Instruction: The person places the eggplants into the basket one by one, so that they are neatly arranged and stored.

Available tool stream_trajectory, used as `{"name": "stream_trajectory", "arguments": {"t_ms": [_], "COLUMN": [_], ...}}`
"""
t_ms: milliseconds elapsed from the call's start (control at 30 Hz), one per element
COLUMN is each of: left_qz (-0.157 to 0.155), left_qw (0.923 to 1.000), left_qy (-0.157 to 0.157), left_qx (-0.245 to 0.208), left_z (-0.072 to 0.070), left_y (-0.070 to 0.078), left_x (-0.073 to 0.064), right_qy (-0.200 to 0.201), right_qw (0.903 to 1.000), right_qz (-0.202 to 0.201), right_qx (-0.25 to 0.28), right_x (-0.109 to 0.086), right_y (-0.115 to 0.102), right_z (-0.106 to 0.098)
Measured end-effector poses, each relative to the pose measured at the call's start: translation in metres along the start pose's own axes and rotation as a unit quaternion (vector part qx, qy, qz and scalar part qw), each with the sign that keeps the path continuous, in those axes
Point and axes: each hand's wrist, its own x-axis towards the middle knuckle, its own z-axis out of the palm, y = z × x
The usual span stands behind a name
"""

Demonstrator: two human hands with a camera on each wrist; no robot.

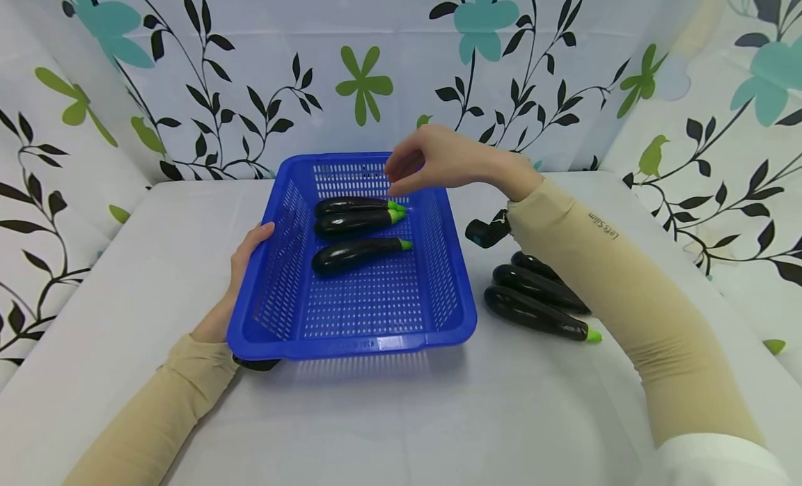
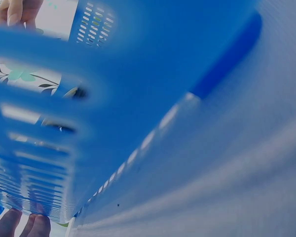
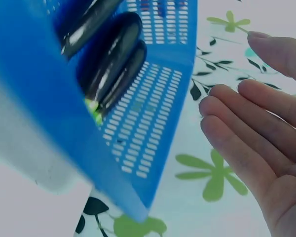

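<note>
A blue plastic basket (image 1: 363,347) with slotted walls stands at the middle of the white table. Three dark eggplants with green stems lie in it, the nearest one (image 1: 357,256) a little apart from the other two (image 1: 354,223). At the basket's left side my left hand (image 1: 241,270) grips the wall, a fingertip on the rim; some of its fingers (image 2: 37,227) show blurred beyond the slots in the left wrist view. Over the far right corner hovers my right hand (image 1: 438,159), holding nothing. Its fingers are loosely bent, thumb apart, in the right wrist view.
Three more eggplants (image 1: 539,312) lie on the table (image 1: 401,416) right of the basket, partly behind my right forearm. A floral-patterned cloth (image 1: 363,47) hangs behind the table and along both sides. A small black camera (image 1: 485,232) sits at my right wrist.
</note>
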Motion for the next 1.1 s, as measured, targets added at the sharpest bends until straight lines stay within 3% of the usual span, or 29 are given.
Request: {"name": "stream_trajectory", "arguments": {"t_ms": [400,833,1100], "left_qz": [0.01,0.017,0.018], "left_qw": [0.9998,0.9998,0.9992], "left_qy": [0.0,0.009,0.024], "left_qx": [0.015,0.006,0.026], "left_z": [0.0,-0.005,-0.009], "left_y": [-0.001,-0.005,-0.007], "left_x": [0.002,0.005,0.005], "right_qy": [0.057,0.065,0.076], "right_qw": [0.9977,0.9913,0.9868], "right_qz": [0.026,0.098,0.129], "right_qx": [0.027,0.06,0.062], "right_x": [-0.058,-0.114,-0.15], "right_y": [0.029,0.073,0.09], "right_z": [-0.011,0.003,0.01]}}
